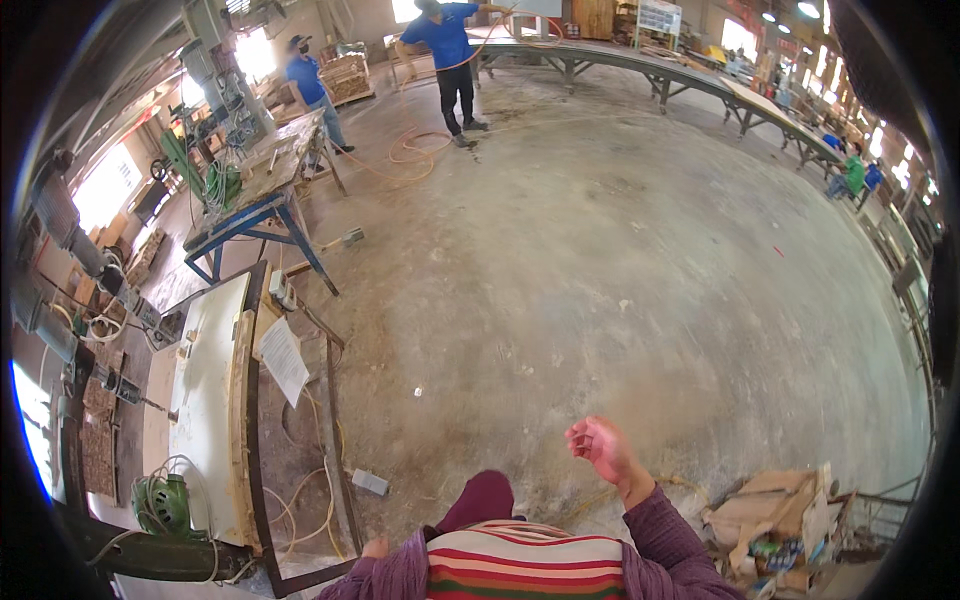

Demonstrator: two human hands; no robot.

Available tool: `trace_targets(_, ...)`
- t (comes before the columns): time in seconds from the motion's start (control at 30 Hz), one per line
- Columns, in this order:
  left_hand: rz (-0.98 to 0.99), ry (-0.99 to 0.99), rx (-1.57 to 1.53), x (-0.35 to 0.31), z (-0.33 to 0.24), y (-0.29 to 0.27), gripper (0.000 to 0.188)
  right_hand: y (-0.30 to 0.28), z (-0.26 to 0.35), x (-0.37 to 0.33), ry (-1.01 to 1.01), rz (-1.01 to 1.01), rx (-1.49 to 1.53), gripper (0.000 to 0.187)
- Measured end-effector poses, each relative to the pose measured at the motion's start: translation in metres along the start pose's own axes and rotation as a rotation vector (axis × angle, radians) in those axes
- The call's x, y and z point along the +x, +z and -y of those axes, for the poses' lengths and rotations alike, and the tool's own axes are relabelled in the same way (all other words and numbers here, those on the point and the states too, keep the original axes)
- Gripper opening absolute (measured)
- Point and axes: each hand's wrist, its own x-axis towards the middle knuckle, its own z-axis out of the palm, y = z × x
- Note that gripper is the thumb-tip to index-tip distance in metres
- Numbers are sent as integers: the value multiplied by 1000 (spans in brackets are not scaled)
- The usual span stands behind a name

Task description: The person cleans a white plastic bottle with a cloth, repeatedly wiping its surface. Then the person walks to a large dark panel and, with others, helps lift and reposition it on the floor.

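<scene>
My right hand [602, 450] hangs over the concrete floor in front of me, palm partly turned up. Its fingers are loosely bent and a little apart, with nothing visible in them. Only a small part of my left hand [375, 547] shows past the purple sleeve at the lower edge; its fingers are hidden. It is nearest to the dark metal frame [252, 430] of a drilling machine with a white-topped table [208, 350]. A sheet of paper [285, 360] hangs on that frame, below a small control box [282, 290].
A blue-legged workbench [262, 212] stands farther left. Cardboard and scrap [775, 510] are heaped at lower right. Yellow cable [325, 510] lies beside the machine. Two people in blue shirts [440, 38] stand ahead near an orange hose [415, 155]. A long table [640, 75] curves behind.
</scene>
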Motion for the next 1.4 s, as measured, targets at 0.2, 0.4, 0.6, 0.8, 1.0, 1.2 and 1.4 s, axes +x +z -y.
trace_targets(0.2,207,52,200,97,-159,-16,49,-66,125,175,-227,46,-610,25)
trace_targets(0.4,23,482,467,275,-476,-93,37,-336,108,265,-38,-641,-1204,36)
trace_targets(0.6,-326,1499,321,356,-953,-105,36,-440,190,246,627,-634,-1229,46)
trace_targets(0.8,-106,1405,21,373,-1269,-36,44,-551,331,357,589,-709,-1048,44)
trace_targets(1.0,281,1155,551,429,-1391,-43,46,-689,510,503,408,-764,-981,43)
trace_targets(1.2,186,616,487,495,-1475,-94,45,-849,823,765,-292,-976,-1127,32)
trace_targets(1.4,102,792,612,628,-1727,-139,43,-932,1032,964,-265,-907,-745,25)
